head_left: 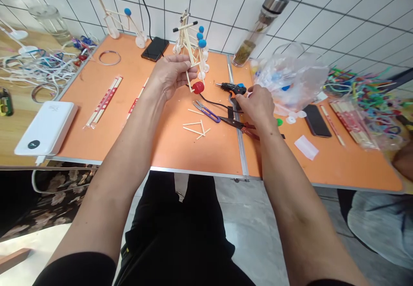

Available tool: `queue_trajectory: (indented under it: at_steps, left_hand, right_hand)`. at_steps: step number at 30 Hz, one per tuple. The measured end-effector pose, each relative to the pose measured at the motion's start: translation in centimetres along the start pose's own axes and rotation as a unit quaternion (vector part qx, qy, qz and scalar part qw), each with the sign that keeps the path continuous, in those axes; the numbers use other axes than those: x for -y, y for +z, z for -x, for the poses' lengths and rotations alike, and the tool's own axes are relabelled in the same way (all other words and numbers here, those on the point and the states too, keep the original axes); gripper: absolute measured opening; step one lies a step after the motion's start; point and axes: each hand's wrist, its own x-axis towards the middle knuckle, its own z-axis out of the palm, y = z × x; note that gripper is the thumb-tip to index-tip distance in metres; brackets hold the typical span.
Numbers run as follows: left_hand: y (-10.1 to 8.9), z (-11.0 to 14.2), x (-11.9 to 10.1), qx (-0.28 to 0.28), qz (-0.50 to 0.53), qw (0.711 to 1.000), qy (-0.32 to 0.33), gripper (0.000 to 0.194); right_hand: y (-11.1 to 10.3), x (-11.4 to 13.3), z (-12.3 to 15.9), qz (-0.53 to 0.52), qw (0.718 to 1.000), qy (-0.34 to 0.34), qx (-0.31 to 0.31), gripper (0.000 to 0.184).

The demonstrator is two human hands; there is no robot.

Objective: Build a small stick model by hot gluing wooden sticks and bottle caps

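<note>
Sticks joined into a pale frame [189, 45] are pinched between the thumb and fingers of our left hand [174, 76], raised over the orange table [180, 154]. A black-tipped crossbar [185, 26] shows above that grip, and a red round piece [198, 88] hangs below and to its right. Just beyond the grip stand more stick models with blue balls [202, 43], partly hidden by what we hold; a dark phone [155, 49] lies beyond it to the left.

Our right hand [260, 105] is at the rear of a black glue gun [232, 88], fingers bent; we cannot tell whether they clasp it. Between our two grips and nearer to us lie purple-handled scissors [209, 113], with pliers [237, 123] close by the right wrist and short cut sticks [192, 130] below the left grip. Right of our right hand spreads a clear plastic bag [297, 81], and a lidded bottle [258, 32] leans beyond it. Red-wrapped chopsticks [105, 101] lie well left of our left grip.
</note>
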Motion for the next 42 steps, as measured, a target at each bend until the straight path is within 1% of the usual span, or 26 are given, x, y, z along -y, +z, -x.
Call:
queue_trajectory:
  at_steps: [1,2,3,5,7,9,11,12,15,16,20,23,25,27,29,30,31,32,34,36,39,41,42]
  left_hand:
    - [0.1,0.1,-0.1,-0.003,-0.003,1.0,0.001,0.015]
    - [0.1,0.2,-0.2,-0.004,-0.006,1.0,0.002,0.02]
    - [0.2,0.3,-0.2,-0.005,-0.006,1.0,0.002,0.028]
    - [0.4,0.5,-0.3,-0.006,-0.004,1.0,0.002,0.038]
    - [0.6,0.6,-0.3,-0.007,0.002,1.0,-0.003,0.033]
    - [0.7,0.7,-0.3,-0.011,0.013,1.0,-0.014,0.029]
    - [0.7,0.7,-0.2,-0.011,0.022,1.0,-0.019,0.033]
    - [0.7,0.7,-0.2,-0.011,0.023,1.0,-0.018,0.032]
    - [0.7,0.6,-0.3,-0.004,0.015,1.0,-0.005,0.012]
    - [0.6,0.6,-0.4,-0.003,0.012,1.0,-0.003,0.009]
    - [0.5,0.3,-0.5,-0.013,0.015,1.0,-0.005,0.009]
    - [0.2,-0.1,-0.4,-0.009,0.025,1.0,-0.005,0.011]
    - [0.0,-0.4,-0.3,0.0,0.032,1.0,-0.001,0.01]
    - [-0.1,-0.5,-0.2,0.006,0.039,0.999,0.003,0.009]
    - [-0.2,-0.6,-0.2,0.006,0.044,0.999,0.005,0.009]
    - [-0.3,-0.5,-0.3,0.005,0.045,0.999,0.005,0.009]
    - [-0.3,-0.5,-0.3,0.004,0.045,0.999,0.006,0.009]
    - [-0.3,-0.4,-0.3,0.003,0.044,0.999,0.007,0.01]
    - [-0.4,-0.3,-0.3,0.0,0.041,0.999,0.009,0.01]
    - [-0.4,-0.3,-0.3,-0.002,0.037,0.999,0.01,0.01]
    - [-0.4,-0.3,-0.2,-0.009,0.027,1.0,0.01,0.009]
    - [-0.3,-0.3,-0.2,-0.015,0.021,1.0,0.01,0.008]
    - [-0.3,-0.3,-0.2,-0.018,0.02,1.0,0.009,0.009]
  right_hand:
    - [-0.9,1.2,1.4,0.004,0.999,0.014,-0.029,0.03]
    - [-1.7,2.4,3.0,-0.01,1.0,-0.006,-0.023,0.022]
    - [-2.5,3.8,4.6,-0.035,0.999,-0.031,0.015,0.014]
    - [-3.5,6.3,7.7,-0.066,0.986,-0.058,0.141,0.013]
    - [-3.7,8.3,9.7,-0.054,0.972,-0.085,0.211,0.017]
    - [-3.4,9.8,10.5,-0.003,0.968,-0.081,0.238,0.02]
    - [-2.7,10.6,10.2,0.033,0.962,-0.074,0.261,0.02]
    - [-2.4,10.9,9.9,0.048,0.958,-0.074,0.273,0.019]
    - [-1.5,11.6,8.9,0.092,0.947,-0.078,0.296,0.013]
    - [-1.3,11.8,8.8,0.107,0.945,-0.076,0.3,0.012]
    - [-0.9,12.4,9.1,0.144,0.939,-0.067,0.304,0.019]
    - [-1.0,12.3,9.7,0.136,0.945,-0.065,0.29,0.012]
    - [-1.2,11.9,9.8,0.095,0.958,-0.072,0.259,0.012]
    - [-1.5,11.3,9.7,0.032,0.973,-0.079,0.213,0.013]
    - [-1.6,10.8,9.4,-0.046,0.98,-0.072,0.177,0.01]
    - [-1.6,10.5,9.1,-0.093,0.979,-0.061,0.169,0.007]
    - [-1.6,10.2,8.9,-0.145,0.974,-0.046,0.17,0.002]
    - [-1.5,9.9,8.6,-0.201,0.963,-0.031,0.177,0.007]
    - [-1.3,9.4,8.2,-0.309,0.932,-0.007,0.191,0.025]
    - [-1.2,9.0,7.8,-0.396,0.896,0.01,0.201,0.038]
    - [-1.3,8.9,7.3,-0.502,0.838,0.057,0.207,0.047]
    - [-1.5,9.1,6.8,-0.548,0.802,0.092,0.22,0.048]
    - [-1.6,9.2,6.4,-0.563,0.789,0.101,0.226,0.047]
